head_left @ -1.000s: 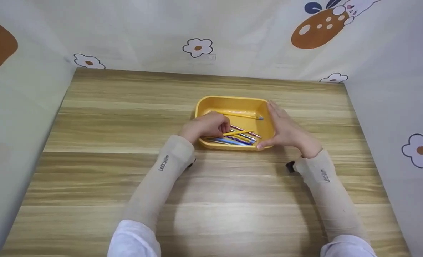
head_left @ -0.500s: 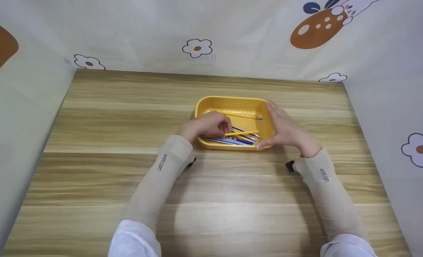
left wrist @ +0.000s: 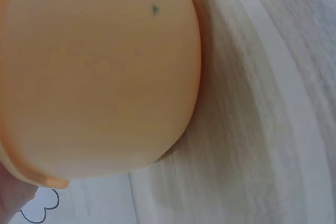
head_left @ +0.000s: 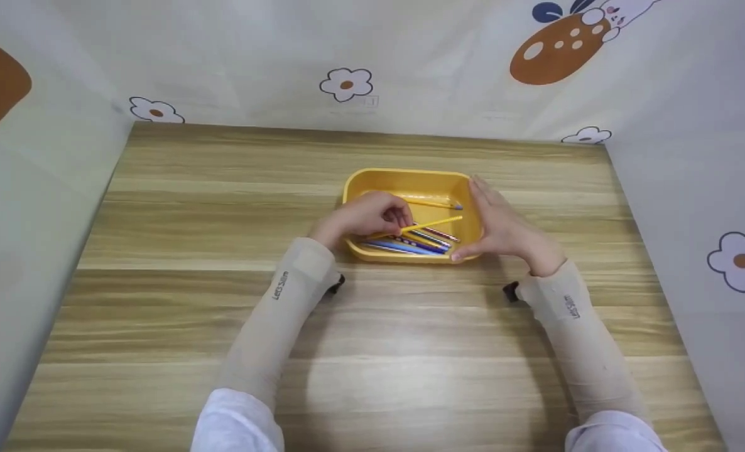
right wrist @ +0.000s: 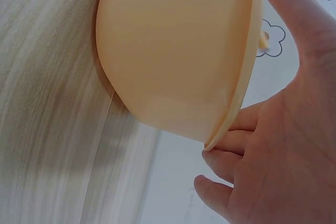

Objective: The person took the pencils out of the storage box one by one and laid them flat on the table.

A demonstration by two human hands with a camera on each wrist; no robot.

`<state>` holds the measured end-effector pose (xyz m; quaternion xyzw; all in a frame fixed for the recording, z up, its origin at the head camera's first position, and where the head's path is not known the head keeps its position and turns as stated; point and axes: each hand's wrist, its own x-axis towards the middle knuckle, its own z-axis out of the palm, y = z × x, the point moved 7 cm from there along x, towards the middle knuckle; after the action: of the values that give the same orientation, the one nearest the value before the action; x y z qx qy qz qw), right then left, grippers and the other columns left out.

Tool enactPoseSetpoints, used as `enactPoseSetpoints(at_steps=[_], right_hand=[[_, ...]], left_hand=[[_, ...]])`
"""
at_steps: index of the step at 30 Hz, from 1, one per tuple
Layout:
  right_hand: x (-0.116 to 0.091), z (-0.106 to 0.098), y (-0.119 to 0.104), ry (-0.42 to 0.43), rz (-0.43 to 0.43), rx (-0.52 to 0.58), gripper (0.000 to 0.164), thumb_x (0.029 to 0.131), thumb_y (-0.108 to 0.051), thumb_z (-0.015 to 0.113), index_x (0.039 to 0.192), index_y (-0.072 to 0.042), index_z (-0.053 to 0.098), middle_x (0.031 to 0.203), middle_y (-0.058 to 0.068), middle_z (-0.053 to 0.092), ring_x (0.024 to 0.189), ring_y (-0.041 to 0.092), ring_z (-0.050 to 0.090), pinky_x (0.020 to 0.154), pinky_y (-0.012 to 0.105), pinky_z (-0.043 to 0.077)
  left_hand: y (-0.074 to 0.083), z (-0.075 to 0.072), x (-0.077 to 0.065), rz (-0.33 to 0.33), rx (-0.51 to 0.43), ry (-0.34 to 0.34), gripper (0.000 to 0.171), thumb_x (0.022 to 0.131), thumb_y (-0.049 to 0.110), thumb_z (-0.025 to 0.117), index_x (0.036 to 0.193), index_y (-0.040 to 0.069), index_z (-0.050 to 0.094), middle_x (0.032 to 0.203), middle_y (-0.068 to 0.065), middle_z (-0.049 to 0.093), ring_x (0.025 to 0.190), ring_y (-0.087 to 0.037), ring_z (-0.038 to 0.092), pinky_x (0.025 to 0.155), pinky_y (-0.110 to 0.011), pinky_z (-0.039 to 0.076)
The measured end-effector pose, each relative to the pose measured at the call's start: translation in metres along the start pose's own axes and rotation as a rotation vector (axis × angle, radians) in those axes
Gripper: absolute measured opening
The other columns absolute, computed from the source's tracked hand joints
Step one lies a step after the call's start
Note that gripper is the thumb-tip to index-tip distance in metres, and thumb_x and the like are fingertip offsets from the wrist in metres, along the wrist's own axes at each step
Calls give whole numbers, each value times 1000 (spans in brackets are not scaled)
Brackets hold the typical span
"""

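Note:
A yellow plastic box (head_left: 410,178) stands on the table with several pencils inside. My left hand (head_left: 375,213) reaches over the box's left end and pinches a yellow pencil (head_left: 435,222), whose free end points right and slightly up over the others. In the left wrist view the box wall hides most of this work; only a bit of the hand (left wrist: 13,195) shows at lower left. My right hand (head_left: 507,229) holds the box's right end, thumb at the near corner and fingers at the far corner. Its fingertips (right wrist: 223,163) lie at the rim in the right wrist view.
Blue pencils (head_left: 404,248) and patterned ones lie near the box's front wall. Another yellow pencil (head_left: 435,203) with a blue end lies along the back wall. The wooden table (head_left: 222,201) is bordered by pale printed curtains (head_left: 253,63) at the back and both sides.
The left hand has lifted slightly and moved a little right, and the yellow pencil's free end has swung up and right. The right hand and the box have stayed in place.

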<state>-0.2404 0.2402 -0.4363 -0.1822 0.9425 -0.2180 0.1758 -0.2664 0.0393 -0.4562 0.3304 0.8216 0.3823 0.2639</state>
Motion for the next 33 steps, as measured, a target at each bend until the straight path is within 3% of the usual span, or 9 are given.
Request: enactPoseSetpoints(at_steps=[7,13,24,29,33], right_hand=[[0,1,0,0,-3,-8,147,60,-60,89,158,2,-2,167,22,-3,155,38,0,127,55,9],[0,0,-2,4,-13,-14,144,62,-56,90,158,3,0,166,23,-2,155,39,0,127,56,9],[0,0,1,-15,8,-14,147,61,-59,89,158,0,-3,167,19,-6,155,39,0,126,57,8],[0,1,2,-17,0,-18,147,61,-60,89,158,0,-5,167,20,-6,155,39,-1,126,57,8],[0,0,0,-7,-15,-14,146,62,-57,89,158,-1,-5,167,19,-6,155,39,-1,126,58,8]], left_hand=[[4,-7,-1,68,-109,63,13,93,2,66,106,2,69,102,-10,70,91,-15,62,90,-30,56],[11,-12,-3,115,-211,112,15,93,-2,65,108,-1,67,109,-17,69,94,-16,62,96,-40,54],[25,-19,-10,158,-254,154,17,93,3,67,109,-2,66,112,-23,67,97,-17,62,99,-41,53],[30,-24,-14,167,-249,187,17,92,3,68,109,0,67,109,-17,68,97,-16,63,96,-33,54],[34,-29,-19,169,-282,221,17,92,4,68,109,0,67,108,-15,68,97,-16,62,97,-36,53]])
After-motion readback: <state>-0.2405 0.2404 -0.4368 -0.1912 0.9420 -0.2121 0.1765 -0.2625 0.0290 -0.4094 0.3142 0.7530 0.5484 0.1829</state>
